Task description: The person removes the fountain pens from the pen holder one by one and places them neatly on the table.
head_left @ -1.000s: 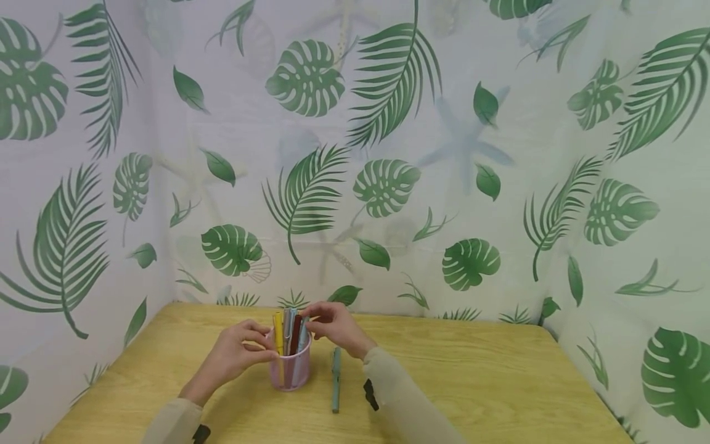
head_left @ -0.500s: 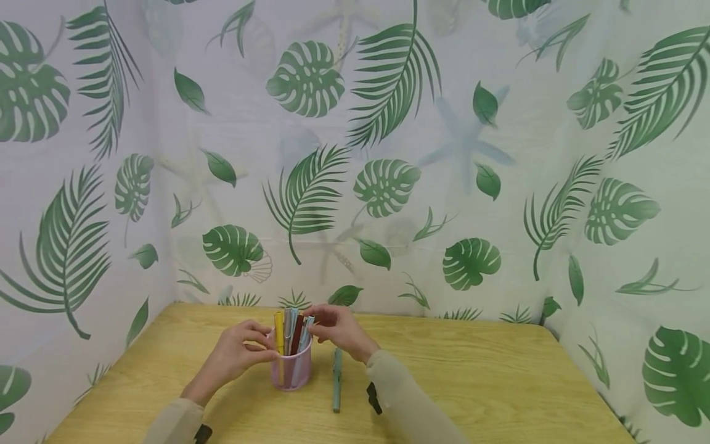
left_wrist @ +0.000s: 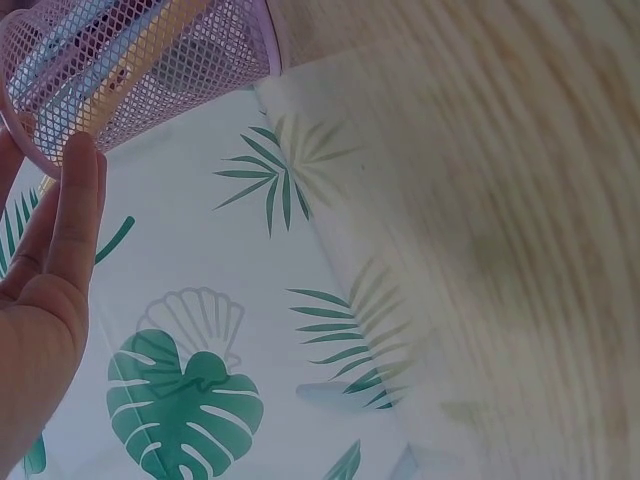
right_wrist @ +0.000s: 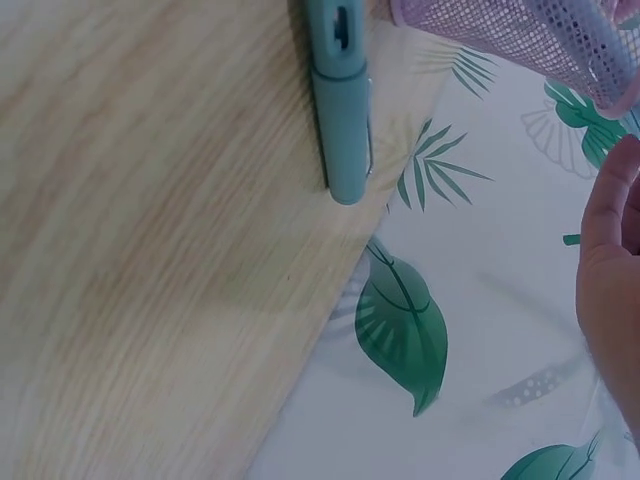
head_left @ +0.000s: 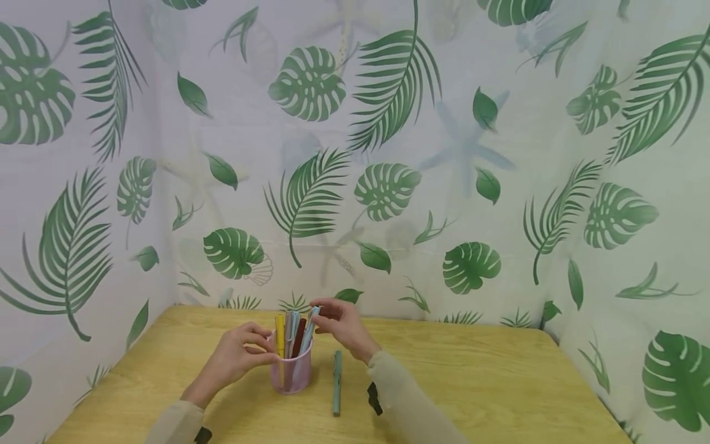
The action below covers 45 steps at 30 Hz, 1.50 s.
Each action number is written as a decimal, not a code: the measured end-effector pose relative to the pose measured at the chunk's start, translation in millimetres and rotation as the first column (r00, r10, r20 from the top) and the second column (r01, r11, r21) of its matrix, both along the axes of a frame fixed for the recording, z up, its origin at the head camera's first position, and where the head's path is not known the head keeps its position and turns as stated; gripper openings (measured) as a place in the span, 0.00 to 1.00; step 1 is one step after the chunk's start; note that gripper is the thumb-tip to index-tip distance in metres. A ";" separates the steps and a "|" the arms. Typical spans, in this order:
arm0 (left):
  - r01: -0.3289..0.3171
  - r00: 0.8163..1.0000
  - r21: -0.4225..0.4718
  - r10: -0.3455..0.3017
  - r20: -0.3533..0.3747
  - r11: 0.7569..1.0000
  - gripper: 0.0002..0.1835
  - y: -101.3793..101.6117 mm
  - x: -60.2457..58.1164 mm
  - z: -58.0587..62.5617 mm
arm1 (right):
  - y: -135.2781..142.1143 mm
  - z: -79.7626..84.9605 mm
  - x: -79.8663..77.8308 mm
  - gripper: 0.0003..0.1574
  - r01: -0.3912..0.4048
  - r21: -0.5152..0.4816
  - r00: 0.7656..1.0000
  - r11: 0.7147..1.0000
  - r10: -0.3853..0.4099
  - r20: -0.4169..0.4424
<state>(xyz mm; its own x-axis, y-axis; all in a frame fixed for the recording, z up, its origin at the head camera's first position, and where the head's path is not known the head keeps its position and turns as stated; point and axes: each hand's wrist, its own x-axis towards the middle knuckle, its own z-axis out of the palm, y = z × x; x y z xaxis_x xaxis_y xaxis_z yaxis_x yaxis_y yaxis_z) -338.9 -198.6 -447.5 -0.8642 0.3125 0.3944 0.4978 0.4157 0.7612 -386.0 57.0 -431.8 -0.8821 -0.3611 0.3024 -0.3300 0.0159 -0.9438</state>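
Observation:
A pink mesh pen cup (head_left: 291, 377) stands on the table holding several pens, among them a yellow pen (head_left: 280, 336), a grey one and a dark red pen (head_left: 299, 339). My left hand (head_left: 235, 356) grips the cup's rim from the left; in the left wrist view its fingers (left_wrist: 75, 205) lie against the mesh. My right hand (head_left: 345, 328) pinches the upper end of a light blue pen (head_left: 309, 332), which leans right with its lower part inside the cup. In the right wrist view that pen is mostly out of frame.
A teal pen (head_left: 337, 383) lies on the wooden table (head_left: 471, 382) just right of the cup, below my right wrist. Leaf-patterned curtains (head_left: 388, 246) close off the back and both sides of the table.
My right hand has shifted slightly right and up, and the light blue pen stands higher and leans further right. The left hand has stayed at the cup's rim.

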 end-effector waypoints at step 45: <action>-0.014 1.000 0.016 0.013 0.021 1.000 0.09 0.1 1.3 1.1 | 52.9 -1.5 -9.9 0.20 0.107 -0.150 0.989 0.983 -0.090 0.119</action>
<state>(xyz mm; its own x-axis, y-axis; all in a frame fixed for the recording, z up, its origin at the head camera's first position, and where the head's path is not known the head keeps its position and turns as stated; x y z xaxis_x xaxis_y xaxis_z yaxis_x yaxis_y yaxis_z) -337.6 -198.5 -446.3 -0.8765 0.2947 0.3808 0.4759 0.4100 0.7781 -395.9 110.0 -433.3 -0.9424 -0.2270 0.2455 -0.2266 -0.1064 -0.9682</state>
